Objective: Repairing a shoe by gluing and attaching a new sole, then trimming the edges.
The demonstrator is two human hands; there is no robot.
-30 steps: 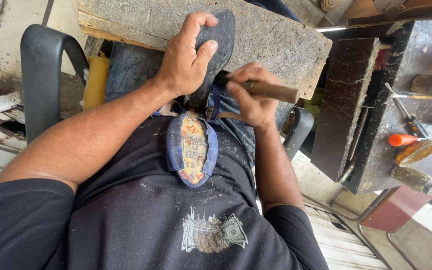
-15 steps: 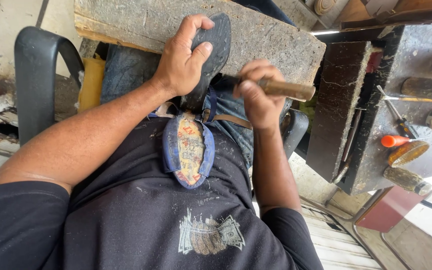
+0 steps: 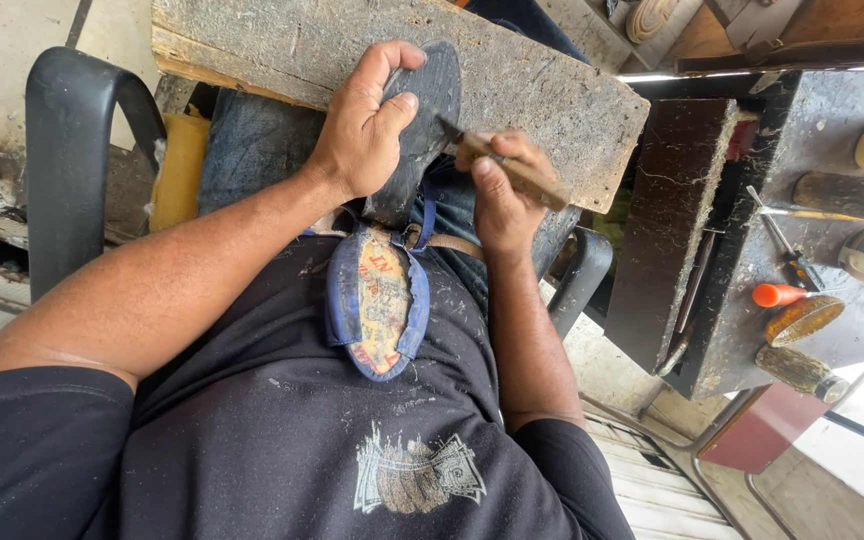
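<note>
Item: dark shoe sole (image 3: pixel 430 110), flat and oval, held in our lap against the near edge of the wooden board (image 3: pixel 552 90) that lies across our knees. The board backs the sole, we judge, so it does not flex under the blade.

Left hand (image 3: pixel 362 135): closed over the sole's left edge, thumb and fingers spread on its face, pinning it steady.

Right hand (image 3: pixel 497 195): wrapped tightly round the wooden handle of a knife (image 3: pixel 502 165), the blade tip touching the sole's right edge. The short grip near the blade looks chosen for control.

Shoe upper (image 3: pixel 377 305): blue-edged, with a printed paper insole showing, wedged below the sole against our black shirt, seemingly braced by the body.

Workbench (image 3: pixel 712 230): dark and worn, to our right. Along its near right edge lie an orange-capped tube (image 3: pixel 777 294), a brush (image 3: pixel 802 318) and a screwdriver (image 3: pixel 782 245), within reach of the right hand.

Chair armrest (image 3: pixel 77 150): black, at left, untouched.
</note>
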